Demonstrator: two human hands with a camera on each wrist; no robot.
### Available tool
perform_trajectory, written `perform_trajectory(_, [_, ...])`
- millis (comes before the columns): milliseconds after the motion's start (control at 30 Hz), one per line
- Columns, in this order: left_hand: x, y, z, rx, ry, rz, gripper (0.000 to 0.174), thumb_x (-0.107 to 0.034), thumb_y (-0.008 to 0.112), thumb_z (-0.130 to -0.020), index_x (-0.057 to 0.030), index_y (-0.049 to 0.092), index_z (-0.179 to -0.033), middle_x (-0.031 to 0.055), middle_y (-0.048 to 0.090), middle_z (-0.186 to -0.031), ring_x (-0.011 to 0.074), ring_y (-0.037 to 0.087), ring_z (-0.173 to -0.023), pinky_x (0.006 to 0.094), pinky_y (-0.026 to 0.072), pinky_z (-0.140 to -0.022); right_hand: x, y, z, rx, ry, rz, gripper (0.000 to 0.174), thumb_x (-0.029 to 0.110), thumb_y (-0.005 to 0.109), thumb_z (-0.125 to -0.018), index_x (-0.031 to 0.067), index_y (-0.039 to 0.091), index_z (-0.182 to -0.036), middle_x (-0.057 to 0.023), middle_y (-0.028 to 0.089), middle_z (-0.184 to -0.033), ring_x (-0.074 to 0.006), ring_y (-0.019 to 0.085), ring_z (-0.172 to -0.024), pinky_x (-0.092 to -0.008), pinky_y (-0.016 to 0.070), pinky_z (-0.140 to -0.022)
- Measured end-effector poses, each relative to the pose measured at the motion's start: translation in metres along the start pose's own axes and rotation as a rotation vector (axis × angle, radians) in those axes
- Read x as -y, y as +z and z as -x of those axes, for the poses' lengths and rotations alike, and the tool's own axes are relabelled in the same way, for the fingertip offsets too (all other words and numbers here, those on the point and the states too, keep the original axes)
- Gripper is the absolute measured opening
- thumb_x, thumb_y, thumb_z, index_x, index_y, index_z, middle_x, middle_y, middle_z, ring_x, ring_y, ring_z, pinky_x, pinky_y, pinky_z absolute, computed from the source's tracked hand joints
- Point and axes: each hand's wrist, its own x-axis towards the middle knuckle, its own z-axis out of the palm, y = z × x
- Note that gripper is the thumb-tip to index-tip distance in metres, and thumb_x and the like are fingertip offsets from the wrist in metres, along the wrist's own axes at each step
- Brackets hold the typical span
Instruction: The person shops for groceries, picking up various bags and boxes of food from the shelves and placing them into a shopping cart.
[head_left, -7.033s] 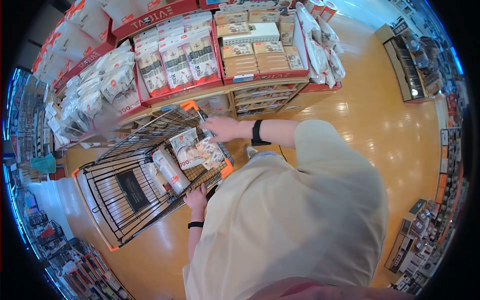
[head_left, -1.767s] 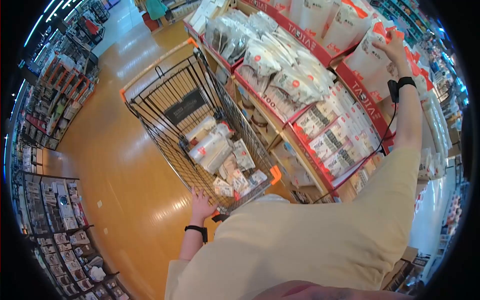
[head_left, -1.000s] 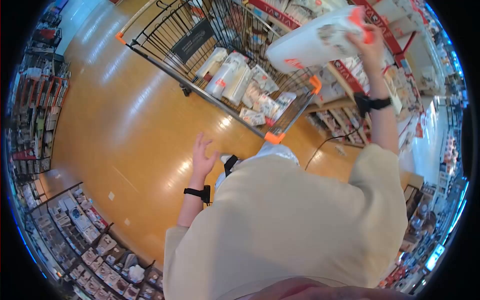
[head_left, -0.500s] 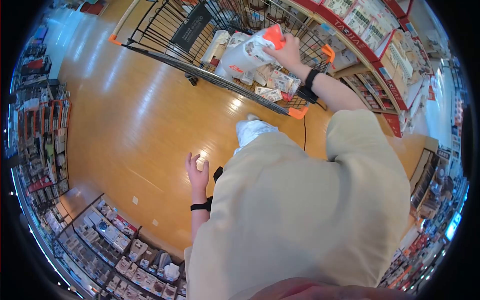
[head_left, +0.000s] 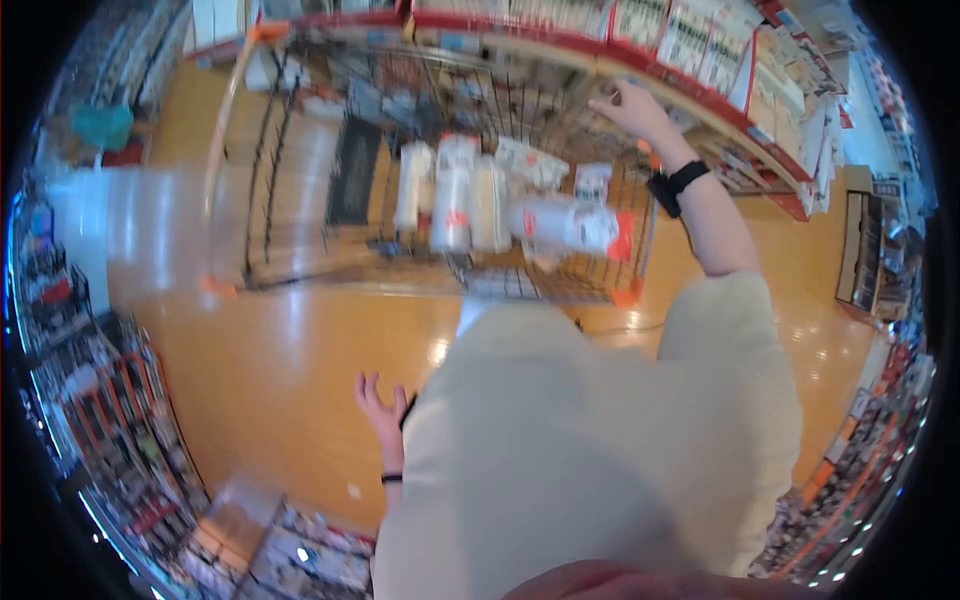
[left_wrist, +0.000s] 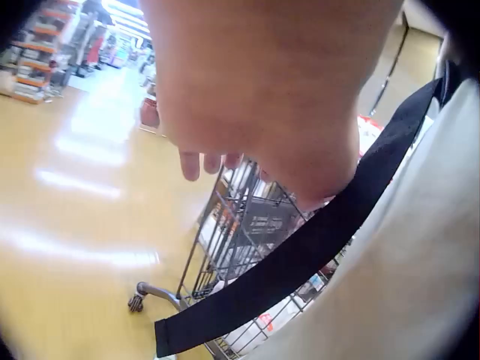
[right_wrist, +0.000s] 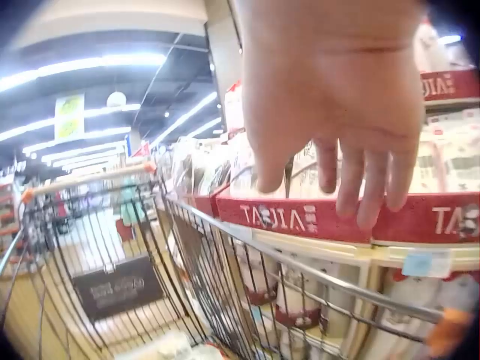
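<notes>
My right hand (head_left: 640,112) holds nothing and is over the far side of the shopping cart (head_left: 250,190), by the shelf edge. In the right wrist view its fingers (right_wrist: 352,180) hang down, spread, before the red shelf fronts. My left hand (head_left: 382,412) is in the air beside my body, fingers loosely bent and holding nothing. A white plastic package with a red end (head_left: 575,228) lies in the cart near the handle end. Beside it are a long white roll-like pack (head_left: 455,195), another pale pack (head_left: 490,205) and several small flat packets, blurred by motion.
Shelves with red fronts (right_wrist: 300,219) and white packaged goods run along the cart's far side. Orange corner pieces (head_left: 628,293) mark the cart's ends. Wooden-coloured floor (head_left: 280,370) lies on the near side, with more shelving (head_left: 130,410) at the left.
My right hand took the white package from the shelf, lowered it into the cart and let go, then moved back toward the shelf. My left hand came off the cart and drew back.
</notes>
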Motion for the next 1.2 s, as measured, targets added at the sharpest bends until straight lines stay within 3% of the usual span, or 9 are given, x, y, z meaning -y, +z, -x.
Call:
perform_trajectory(133, [-0.030, -0.045, -0.103, 0.032, 0.031, -0.045, 0.055, -0.018, 0.074, -0.083, -0.0037, 0.054, -0.131, 0.0260, 0.039, -0.146, 0.0441, 0.039, -0.134, 0.0514, 0.0370, -0.109, 0.053, -0.025, -0.083, -0.328, 0.090, -0.203, 0.083, 0.066, 0.066, -0.082, -0.0045, 0.056, -0.124, -0.0227, 0.069, -0.113, -0.0367, 0.067, -0.105, -0.0427, 0.0525, -0.090])
perform_trajectory(233, [-0.038, -0.065, -0.148, 0.024, 0.106, -0.107, 0.056, -0.021, 0.074, -0.082, -0.0044, 0.054, -0.132, 0.0255, 0.039, -0.147, 0.0448, 0.038, -0.135, 0.0538, 0.0357, -0.109, 0.078, -0.025, -0.100, -0.265, 0.138, -0.152, 0.083, 0.066, 0.068, -0.080, -0.0047, 0.056, -0.122, -0.0243, 0.068, -0.112, -0.0371, 0.067, -0.107, -0.0431, 0.0525, -0.090])
perform_trajectory(367, [-0.050, -0.065, -0.208, 0.113, 0.419, -0.271, 0.058, -0.030, 0.074, -0.080, -0.0091, 0.056, -0.131, 0.0220, 0.042, -0.147, 0.0455, 0.037, -0.137, 0.0574, 0.0333, -0.110, 0.067, 0.085, -0.045, 0.268, 0.112, 0.155, 0.106, 0.065, 0.074, -0.072, -0.0049, 0.037, -0.143, -0.0263, 0.062, -0.123, -0.0374, 0.063, -0.113, -0.0429, 0.0510, -0.095])
perform_trajectory(433, [-0.050, -0.061, -0.230, 0.209, 0.514, -0.345, 0.059, -0.036, 0.074, -0.080, -0.0117, 0.057, -0.131, 0.0196, 0.044, -0.147, 0.0448, 0.037, -0.139, 0.0587, 0.0333, -0.111, 0.045, 0.123, -0.001, 0.762, 0.058, 0.429, 0.114, 0.065, 0.079, -0.067, 0.0034, 0.033, -0.151, -0.0242, 0.055, -0.135, -0.0395, 0.055, -0.124, -0.0518, 0.0467, -0.101])
perform_trajectory(533, [-0.052, -0.067, -0.268, 0.354, 0.523, -0.463, 0.059, -0.042, 0.074, -0.079, -0.0129, 0.060, -0.128, 0.0168, 0.050, -0.143, 0.0419, 0.040, -0.138, 0.0591, 0.0359, -0.110, -0.005, 0.170, 0.036, 1.030, 0.121, 0.337, 0.116, 0.060, 0.085, -0.061, 0.0131, 0.031, -0.153, -0.0216, 0.051, -0.140, -0.0415, 0.050, -0.130, -0.0603, 0.0426, -0.101])
perform_trajectory(600, [-0.051, -0.060, -0.281, 0.340, 0.567, -0.480, 0.057, -0.044, 0.074, -0.080, -0.0104, 0.062, -0.124, 0.0160, 0.057, -0.136, 0.0389, 0.047, -0.134, 0.0582, 0.0389, -0.108, 0.023, 0.156, 0.069, 0.836, 0.216, 0.742, 0.123, 0.055, 0.090, -0.056, 0.0190, 0.026, -0.155, -0.0196, 0.047, -0.143, -0.0414, 0.048, -0.130, -0.0600, 0.0429, -0.098])
perform_trajectory(800, [-0.067, -0.061, -0.340, 0.479, 0.639, -0.525, 0.047, -0.047, 0.068, -0.086, -0.0046, 0.069, -0.107, 0.0152, 0.070, -0.096, 0.0308, 0.066, -0.085, 0.0476, 0.0457, -0.086, 0.023, 0.190, 0.082, 0.764, 0.320, 0.778, 0.121, 0.047, 0.092, -0.051, 0.0179, 0.031, -0.152, -0.0173, 0.052, -0.138, -0.0375, 0.053, -0.124, -0.0495, 0.0458, -0.092])
perform_trajectory(1033, [-0.050, -0.031, -0.353, 0.638, 0.841, -0.513, 0.038, -0.044, 0.055, -0.095, -0.0099, 0.073, -0.101, 0.0111, 0.066, -0.097, 0.0302, 0.060, -0.095, 0.0448, 0.0446, -0.084, 0.026, 0.093, 0.099, 0.590, 0.640, 0.010, 0.117, 0.042, 0.088, -0.052, 0.0154, 0.032, -0.152, -0.0176, 0.060, -0.135, -0.0364, 0.057, -0.124, -0.0432, 0.0492, -0.095])
perform_trajectory(1200, [-0.057, -0.028, -0.354, 0.705, 0.823, -0.531, 0.040, -0.045, 0.049, -0.099, -0.0139, 0.074, -0.102, 0.0085, 0.067, -0.097, 0.0306, 0.061, -0.096, 0.0459, 0.0475, -0.083, 0.046, 0.119, 0.115, 0.438, 0.579, -0.615, 0.118, 0.043, 0.088, -0.059, -0.0067, 0.027, -0.148, -0.0276, 0.050, -0.138, -0.0350, 0.056, -0.124, -0.0383, 0.0476, -0.101])
